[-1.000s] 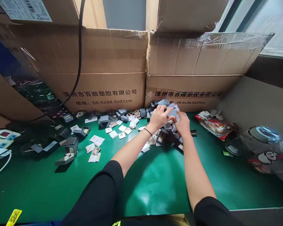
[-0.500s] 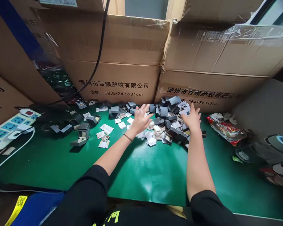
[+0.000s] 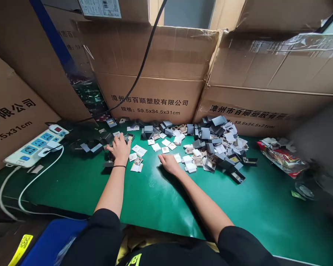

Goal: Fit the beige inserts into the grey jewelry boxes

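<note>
My left hand (image 3: pixel 119 149) reaches over the left cluster of small dark grey boxes, fingers spread and pointing down at them. It partly covers an upright open grey box (image 3: pixel 108 157); whether it touches this is hard to see. Just beyond the fingers is another small grey box (image 3: pixel 130 137). My right hand (image 3: pixel 169 163) is closed, low over the green table (image 3: pixel 155 195), left of a big pile of grey boxes (image 3: pixel 209 138). Its curled fingers hide anything inside. Near it lie white folded card pieces (image 3: pixel 156 147) and a beige insert (image 3: pixel 198 161).
A white power strip (image 3: pixel 37 146) with cables sits on the left. Cardboard cartons (image 3: pixel 150 88) wall off the back of the table. On the right lie a red snack bag (image 3: pixel 283 155) and a clear container (image 3: pixel 305 190). A black cable (image 3: pixel 144 61) hangs in front of the cartons.
Both hands have moved left. My left hand has gone from the middle to the left cluster; my right hand has left the big pile and closed. The view has shifted left.
</note>
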The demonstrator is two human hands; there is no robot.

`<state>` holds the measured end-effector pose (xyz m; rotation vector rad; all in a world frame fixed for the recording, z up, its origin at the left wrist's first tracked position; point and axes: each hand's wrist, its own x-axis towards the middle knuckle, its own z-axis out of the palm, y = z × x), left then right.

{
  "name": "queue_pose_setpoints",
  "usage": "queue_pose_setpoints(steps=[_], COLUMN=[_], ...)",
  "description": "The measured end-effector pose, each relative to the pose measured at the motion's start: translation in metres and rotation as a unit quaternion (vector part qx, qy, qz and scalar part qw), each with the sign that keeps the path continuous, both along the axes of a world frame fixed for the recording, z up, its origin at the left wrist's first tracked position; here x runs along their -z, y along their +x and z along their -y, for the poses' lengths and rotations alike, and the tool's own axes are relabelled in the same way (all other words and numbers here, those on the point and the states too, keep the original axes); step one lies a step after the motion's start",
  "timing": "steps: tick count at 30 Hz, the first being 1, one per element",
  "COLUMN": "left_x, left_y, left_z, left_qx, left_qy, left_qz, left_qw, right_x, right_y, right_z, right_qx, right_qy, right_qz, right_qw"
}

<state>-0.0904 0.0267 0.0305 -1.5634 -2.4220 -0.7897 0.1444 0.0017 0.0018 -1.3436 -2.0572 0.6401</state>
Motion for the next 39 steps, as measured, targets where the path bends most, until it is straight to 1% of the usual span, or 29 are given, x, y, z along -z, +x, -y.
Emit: queue_pose_setpoints(steps=[2, 4, 6, 8, 10, 12, 14, 15, 16, 18, 20, 23, 26, 27, 28, 30, 32, 33, 36, 38, 39], left_x=[0.001, 0.003, 0.006, 0.009, 0.011, 0.014, 0.017, 0.018, 0.018, 0.019, 0.019, 0.022, 0.030, 0.033, 0.036, 0.041, 0.043, 0.044, 0.043, 0.041, 0.040], left_y=[-0.002, -0.003, -0.004, -0.002, -0.001, 0.000, -0.001, -0.002, -0.003, -0.005, -0.003, 0.009, 0.026, 0.030, 0.035, 0.042, 0.049, 0.053, 0.066, 0.073, 0.074], left_z=[-0.004, -0.005, -0.004, -0.001, 0.002, 0.004, 0.006, 0.006, 0.006, 0.006, 0.007, 0.007, 0.007, 0.006, 0.005, 0.003, 0.000, -0.001, -0.003, -0.004, -0.003], left_qx=[-0.003, 0.008, 0.026, 0.054, 0.084, 0.103, 0.109, 0.108, 0.106, 0.098, 0.103, 0.153, 0.208, 0.208, 0.194, 0.136, 0.087, 0.081, 0.119, 0.148, 0.161], left_qy=[-0.017, -0.013, 0.020, 0.068, 0.117, 0.156, 0.186, 0.202, 0.218, 0.248, 0.270, 0.276, 0.252, 0.244, 0.238, 0.231, 0.222, 0.217, 0.205, 0.193, 0.186], left_qz=[-0.004, -0.006, -0.002, 0.006, 0.028, 0.058, 0.082, 0.091, 0.101, 0.126, 0.148, 0.155, 0.171, 0.185, 0.207, 0.289, 0.380, 0.419, 0.488, 0.526, 0.555], left_qw=[1.000, 1.000, 0.999, 0.996, 0.989, 0.981, 0.973, 0.969, 0.965, 0.955, 0.946, 0.936, 0.930, 0.929, 0.929, 0.919, 0.893, 0.878, 0.840, 0.815, 0.795], right_x=[0.007, 0.010, 0.010, 0.008, 0.007, 0.008, 0.010, 0.012, 0.015, 0.020, 0.025, 0.033, 0.041, 0.043, 0.045, 0.046, 0.044, 0.042, 0.033, 0.026, 0.022], right_y=[-0.002, -0.005, -0.013, -0.027, -0.046, -0.063, -0.073, -0.074, -0.072, -0.061, -0.042, -0.012, 0.011, 0.017, 0.021, 0.027, 0.032, 0.034, 0.042, 0.048, 0.051], right_z=[0.003, 0.005, 0.009, 0.014, 0.020, 0.023, 0.021, 0.019, 0.016, 0.007, -0.002, -0.010, -0.011, -0.011, -0.011, -0.011, -0.011, -0.012, -0.014, -0.015, -0.015], right_qx=[-0.011, -0.011, -0.010, -0.024, -0.071, -0.151, -0.220, -0.239, -0.241, -0.215, -0.171, -0.117, -0.067, -0.045, -0.020, 0.027, 0.065, 0.083, 0.156, 0.222, 0.250], right_qy=[-0.010, -0.020, -0.018, 0.021, 0.096, 0.162, 0.183, 0.179, 0.168, 0.143, 0.133, 0.144, 0.155, 0.157, 0.160, 0.165, 0.171, 0.174, 0.185, 0.193, 0.200], right_qz=[0.045, 0.086, 0.106, 0.098, 0.079, 0.088, 0.120, 0.136, 0.148, 0.161, 0.159, 0.123, 0.050, 0.020, -0.012, -0.069, -0.112, -0.128, -0.143, -0.117, -0.092], right_qw=[0.999, 0.996, 0.994, 0.995, 0.990, 0.971, 0.951, 0.945, 0.944, 0.953, 0.963, 0.975, 0.984, 0.986, 0.987, 0.984, 0.977, 0.973, 0.960, 0.949, 0.943])
